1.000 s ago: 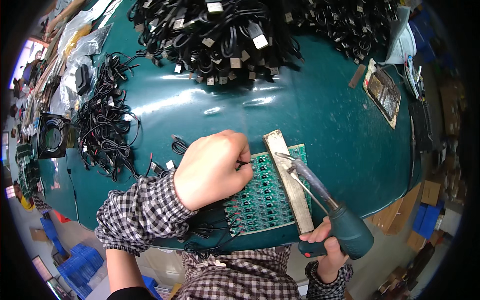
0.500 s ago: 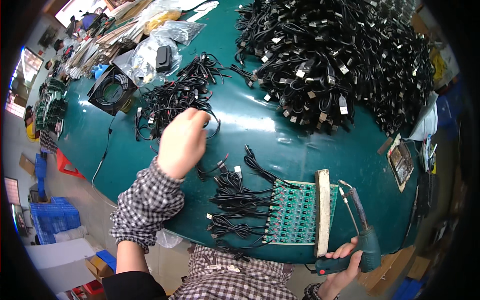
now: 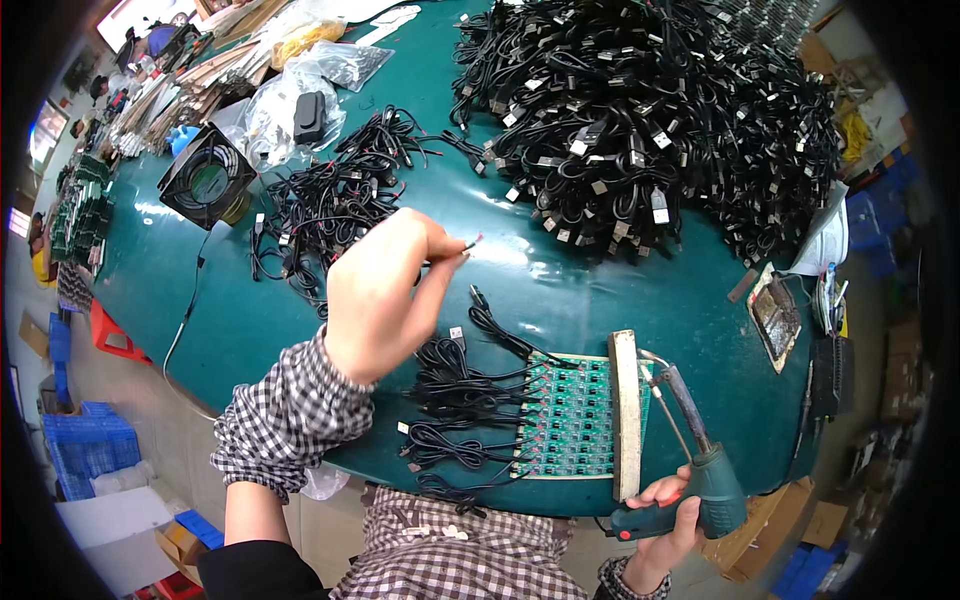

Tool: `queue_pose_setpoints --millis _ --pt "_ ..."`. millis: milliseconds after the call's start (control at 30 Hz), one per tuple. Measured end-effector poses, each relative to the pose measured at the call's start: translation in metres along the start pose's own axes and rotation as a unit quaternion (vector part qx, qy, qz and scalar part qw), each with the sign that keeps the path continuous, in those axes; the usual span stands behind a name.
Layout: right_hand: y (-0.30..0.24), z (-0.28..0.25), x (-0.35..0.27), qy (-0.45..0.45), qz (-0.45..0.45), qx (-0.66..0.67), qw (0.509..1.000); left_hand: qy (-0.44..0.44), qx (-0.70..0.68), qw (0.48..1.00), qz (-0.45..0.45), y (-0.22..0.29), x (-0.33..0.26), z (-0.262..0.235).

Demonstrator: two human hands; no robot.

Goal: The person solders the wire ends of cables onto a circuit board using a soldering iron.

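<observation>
My left hand point(image 3: 385, 290) is closed in a pinch on the end of a black cable point(image 3: 473, 243); its thin wire tips, one reddish, stick out past the fingertips. Most of that cable is hidden by the hand. My right hand point(image 3: 668, 525) is wrapped round the handle of a dark green soldering gun point(image 3: 718, 490), whose metal tip points up beside a panel of green circuit boards point(image 3: 575, 410). A pale bar point(image 3: 625, 420) lies across the panel's right side. Several coiled black USB cables point(image 3: 450, 385) spread from the panel's left edge.
A small pile of black cables point(image 3: 335, 195) lies behind my left hand. The large cable heap point(image 3: 640, 130) covers the back right. A square fan point(image 3: 207, 180) and plastic bags point(image 3: 290, 105) sit at the back left. At the right lies a stained tray point(image 3: 775, 318).
My left hand has moved right from the small cable pile, and a cable end now shows between its fingertips. My right hand still holds the soldering gun beside the panel. The view has shifted slightly.
</observation>
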State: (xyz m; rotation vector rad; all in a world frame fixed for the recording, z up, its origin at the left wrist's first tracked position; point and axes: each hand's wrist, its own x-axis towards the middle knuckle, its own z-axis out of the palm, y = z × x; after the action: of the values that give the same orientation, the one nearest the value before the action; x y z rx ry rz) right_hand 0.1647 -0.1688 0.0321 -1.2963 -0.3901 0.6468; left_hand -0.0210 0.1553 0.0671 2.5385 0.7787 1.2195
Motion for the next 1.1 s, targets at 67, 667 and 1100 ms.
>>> queue_pose_setpoints --millis 67,667,1100 --pt "-0.007 0.01 -0.003 0.0 0.003 -0.012 1.0 -0.044 -0.054 0.997 0.014 0.025 0.001 -0.006" --pt "-0.02 0.073 0.027 0.008 0.04 -0.035 0.999 -0.256 -0.345 0.898 -0.096 0.127 -0.029 0.021" --pt "-0.003 0.053 0.01 -0.062 -0.075 -0.3 0.949 -0.156 -0.113 0.976 0.103 0.138 -0.063 0.029"
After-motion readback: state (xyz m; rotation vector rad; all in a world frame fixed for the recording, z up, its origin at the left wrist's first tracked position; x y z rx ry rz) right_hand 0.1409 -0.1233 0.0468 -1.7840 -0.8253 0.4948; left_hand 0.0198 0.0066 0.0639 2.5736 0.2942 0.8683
